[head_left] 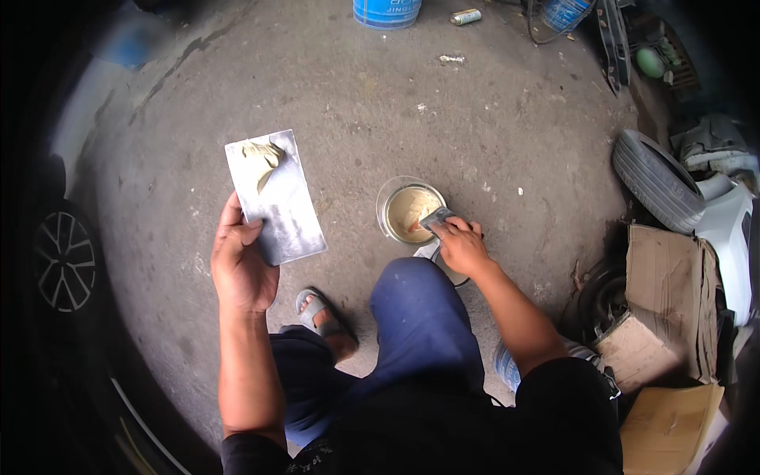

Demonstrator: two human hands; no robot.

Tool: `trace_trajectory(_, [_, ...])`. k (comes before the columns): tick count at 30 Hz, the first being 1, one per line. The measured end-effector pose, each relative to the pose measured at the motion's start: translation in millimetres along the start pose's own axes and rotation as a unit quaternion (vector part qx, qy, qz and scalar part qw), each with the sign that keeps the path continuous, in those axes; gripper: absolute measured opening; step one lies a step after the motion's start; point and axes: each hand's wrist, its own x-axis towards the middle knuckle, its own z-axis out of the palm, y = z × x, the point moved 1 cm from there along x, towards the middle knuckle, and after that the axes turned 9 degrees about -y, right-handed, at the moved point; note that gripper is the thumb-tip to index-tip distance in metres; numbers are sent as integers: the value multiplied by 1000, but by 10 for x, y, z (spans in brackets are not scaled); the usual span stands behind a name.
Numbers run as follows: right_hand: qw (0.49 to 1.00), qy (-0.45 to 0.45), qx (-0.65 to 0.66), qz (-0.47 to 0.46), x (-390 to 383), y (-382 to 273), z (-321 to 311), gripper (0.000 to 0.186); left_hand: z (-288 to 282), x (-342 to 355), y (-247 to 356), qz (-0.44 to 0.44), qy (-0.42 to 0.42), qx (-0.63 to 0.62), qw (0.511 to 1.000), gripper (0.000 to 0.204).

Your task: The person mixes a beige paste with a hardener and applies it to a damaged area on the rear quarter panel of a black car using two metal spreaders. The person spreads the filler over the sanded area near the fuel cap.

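Left hand holds a rectangular silver metal plate at ten o'clock in view, cream paste toward its eleven o'clock end. Right hand pinches a flat dark-grey scraper at the three o'clock side of a round metal tin

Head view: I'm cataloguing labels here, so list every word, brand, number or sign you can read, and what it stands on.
Blue bucket, top edge: pale upside-down lettering, which I won't copy out.
Can lying to its right: print too small to read.
Blue container, upper right: markings too blurred to read.
Black shirt: small pale marks, unreadable.
Metal plate in the left hand: no lettering visible.
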Motion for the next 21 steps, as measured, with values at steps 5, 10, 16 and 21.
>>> trace_trajectory(5, [995,-14,-94,18,3,50,341,47,6,14,9,-8,3,-12,1000,53])
trace_trajectory(10, [992,-41,-113,45,-236,174,245,50,14,-14,-17,-18,-5,-14,1000,50])
trace_trajectory(16, [965,136,220,51,-305,21,-521,51,130,-60,-92,-53,-77,-21,995,48])
trace_trajectory(21, [604,114,736,-283,-272,-738,-1401,52,161,-101,-266,-194,-181,12,964,44])
